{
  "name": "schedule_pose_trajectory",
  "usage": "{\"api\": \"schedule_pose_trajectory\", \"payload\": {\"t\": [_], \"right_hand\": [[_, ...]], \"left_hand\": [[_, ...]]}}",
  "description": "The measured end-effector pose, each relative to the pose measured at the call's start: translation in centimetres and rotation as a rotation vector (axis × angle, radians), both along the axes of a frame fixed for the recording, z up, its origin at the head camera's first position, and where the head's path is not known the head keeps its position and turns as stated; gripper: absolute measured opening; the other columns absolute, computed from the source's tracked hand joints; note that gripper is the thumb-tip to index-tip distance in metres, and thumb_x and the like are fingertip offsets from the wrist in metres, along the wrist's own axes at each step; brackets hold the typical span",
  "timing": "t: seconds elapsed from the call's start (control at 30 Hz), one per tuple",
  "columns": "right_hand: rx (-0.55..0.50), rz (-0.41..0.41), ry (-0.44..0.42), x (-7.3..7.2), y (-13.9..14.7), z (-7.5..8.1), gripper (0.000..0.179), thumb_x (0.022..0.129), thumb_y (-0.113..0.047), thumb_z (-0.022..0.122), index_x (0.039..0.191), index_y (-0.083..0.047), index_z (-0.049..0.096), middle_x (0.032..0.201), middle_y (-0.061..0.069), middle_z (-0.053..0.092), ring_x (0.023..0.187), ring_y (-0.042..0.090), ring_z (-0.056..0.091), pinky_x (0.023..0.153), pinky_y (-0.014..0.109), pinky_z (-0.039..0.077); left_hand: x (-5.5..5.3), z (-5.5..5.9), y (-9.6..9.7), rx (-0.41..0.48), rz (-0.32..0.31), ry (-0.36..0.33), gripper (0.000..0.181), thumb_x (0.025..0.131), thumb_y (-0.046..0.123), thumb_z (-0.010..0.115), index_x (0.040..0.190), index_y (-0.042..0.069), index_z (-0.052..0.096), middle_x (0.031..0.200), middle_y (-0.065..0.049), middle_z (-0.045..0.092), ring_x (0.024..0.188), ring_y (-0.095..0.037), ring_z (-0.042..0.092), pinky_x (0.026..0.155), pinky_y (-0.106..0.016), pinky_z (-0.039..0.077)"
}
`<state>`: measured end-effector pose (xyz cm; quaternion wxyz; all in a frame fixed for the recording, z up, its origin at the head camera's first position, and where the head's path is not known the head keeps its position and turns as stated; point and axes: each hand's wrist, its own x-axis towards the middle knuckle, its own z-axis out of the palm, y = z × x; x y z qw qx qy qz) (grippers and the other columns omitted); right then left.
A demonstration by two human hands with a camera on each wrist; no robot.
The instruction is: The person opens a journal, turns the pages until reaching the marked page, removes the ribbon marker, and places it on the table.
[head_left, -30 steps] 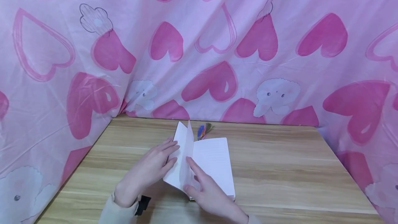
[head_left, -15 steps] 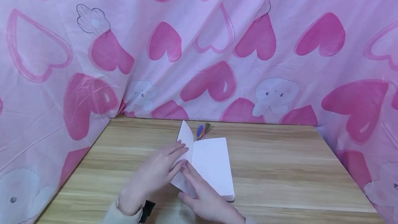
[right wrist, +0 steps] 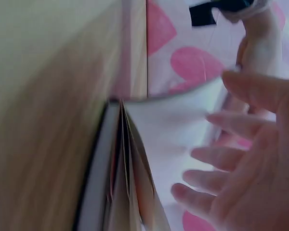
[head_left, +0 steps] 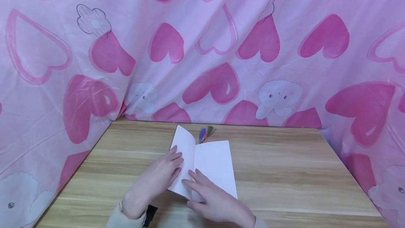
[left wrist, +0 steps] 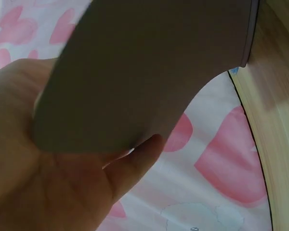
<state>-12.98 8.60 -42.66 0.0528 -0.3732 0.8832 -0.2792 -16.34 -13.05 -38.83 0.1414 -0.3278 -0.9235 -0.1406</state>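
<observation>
A notebook [head_left: 215, 164] with white pages lies spread on the table, its right half flat. Its left half leans upward, with the dark outer cover [left wrist: 144, 77] filling much of the left wrist view. My left hand [head_left: 155, 175] reaches over the left edge, fingers resting on the inner left page [head_left: 185, 143]. In the left wrist view no finger shows in front of the cover. Near the fold, my right hand [head_left: 215, 200] lies over the lower pages with loosely spread fingers. Seen from the right wrist, those fingers [right wrist: 216, 156] are beside the white page; contact there cannot be told.
The wood-grain table [head_left: 284, 171] extends on both sides of the notebook. A colourful tassel [head_left: 205, 133] lies at the notebook's top edge. Pink heart-patterned cloth [head_left: 212, 45] hangs around the back and sides. A black strap [head_left: 150, 214] shows by the left sleeve.
A page that stood upright has turned onto the left half. That half rose, then tilted back left with my left hand. My right hand has shifted slightly off the fold.
</observation>
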Motion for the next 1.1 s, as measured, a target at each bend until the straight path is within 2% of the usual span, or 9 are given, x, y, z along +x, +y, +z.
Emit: {"api": "schedule_pose_trajectory", "payload": {"t": [0.17, 0.23, 0.37, 0.5, 0.57, 0.67, 0.97, 1.1], "right_hand": [[0.105, 0.015, 0.073, -0.9, 1.4, -0.1, 0.057, 0.088, -0.03, 0.072, 0.14, -0.016, 0.053, 0.15, 0.015, 0.042, 0.14, 0.038, 0.031, 0.11, 0.051, 0.034], [0.142, 0.005, 0.07, -1.4, 2.0, -0.1, 0.064, 0.084, -0.032, 0.077, 0.141, -0.016, 0.052, 0.15, 0.016, 0.04, 0.141, 0.039, 0.028, 0.11, 0.055, 0.031], [0.219, -0.03, 0.026, -2.2, 3.1, -0.1, 0.079, 0.076, -0.037, 0.082, 0.145, -0.018, 0.048, 0.155, 0.017, 0.032, 0.144, 0.04, 0.02, 0.111, 0.062, 0.024], [0.289, -0.056, -0.041, -2.8, 4.2, -0.2, 0.092, 0.073, -0.044, 0.083, 0.15, -0.018, 0.04, 0.159, 0.018, 0.022, 0.146, 0.041, 0.011, 0.112, 0.065, 0.017], [0.31, -0.064, -0.077, -3.1, 4.6, -0.2, 0.096, 0.073, -0.045, 0.083, 0.152, -0.017, 0.037, 0.16, 0.019, 0.018, 0.146, 0.041, 0.007, 0.112, 0.066, 0.014], [0.309, -0.072, -0.118, -3.5, 5.1, -0.3, 0.1, 0.072, -0.043, 0.085, 0.153, -0.017, 0.034, 0.16, 0.019, 0.015, 0.146, 0.041, 0.006, 0.112, 0.066, 0.013], [0.285, -0.106, -0.175, -3.9, 5.9, -0.8, 0.091, 0.074, -0.035, 0.083, 0.151, -0.015, 0.038, 0.158, 0.019, 0.023, 0.145, 0.04, 0.017, 0.112, 0.065, 0.014], [0.266, -0.101, -0.19, -3.9, 6.2, -0.8, 0.079, 0.075, -0.021, 0.077, 0.147, -0.011, 0.044, 0.155, 0.018, 0.031, 0.143, 0.038, 0.023, 0.112, 0.065, 0.016]], "left_hand": [[0.0, -0.1, -0.3, 0.025, 0.023, -0.076, 0.02, 0.083, 0.0, 0.073, 0.102, -0.005, 0.068, 0.114, -0.021, 0.065, 0.123, -0.045, 0.051, 0.098, -0.05, 0.046], [0.0, -0.1, -0.4, 0.03, 0.034, -0.1, 0.023, 0.083, -0.002, 0.074, 0.104, -0.006, 0.067, 0.114, -0.022, 0.064, 0.122, -0.046, 0.051, 0.099, -0.051, 0.045], [0.0, -0.2, -0.7, 0.03, 0.053, -0.14, 0.025, 0.082, -0.003, 0.074, 0.106, -0.007, 0.066, 0.118, -0.024, 0.063, 0.124, -0.046, 0.05, 0.1, -0.051, 0.044], [0.1, -0.1, -0.8, 0.033, 0.091, -0.212, 0.034, 0.082, -0.004, 0.073, 0.115, -0.008, 0.064, 0.129, -0.026, 0.057, 0.13, -0.044, 0.045, 0.103, -0.052, 0.041], [0.1, -0.1, -0.9, 0.034, 0.111, -0.245, 0.038, 0.083, -0.003, 0.073, 0.119, -0.009, 0.062, 0.135, -0.027, 0.052, 0.133, -0.043, 0.041, 0.104, -0.053, 0.04], [0.1, 0.0, -1.1, 0.022, 0.127, -0.263, 0.037, 0.082, -0.001, 0.075, 0.117, -0.009, 0.062, 0.136, -0.028, 0.051, 0.134, -0.045, 0.038, 0.105, -0.054, 0.038], [-0.2, -0.3, -1.5, 0.001, 0.141, -0.269, 0.037, 0.081, 0.001, 0.076, 0.115, -0.008, 0.063, 0.136, -0.028, 0.051, 0.134, -0.046, 0.038, 0.104, -0.056, 0.039], [-0.1, -0.3, -1.5, 0.0, 0.146, -0.29, 0.038, 0.082, 0.001, 0.075, 0.117, -0.008, 0.062, 0.136, -0.029, 0.05, 0.134, -0.046, 0.037, 0.105, -0.056, 0.037]]}}
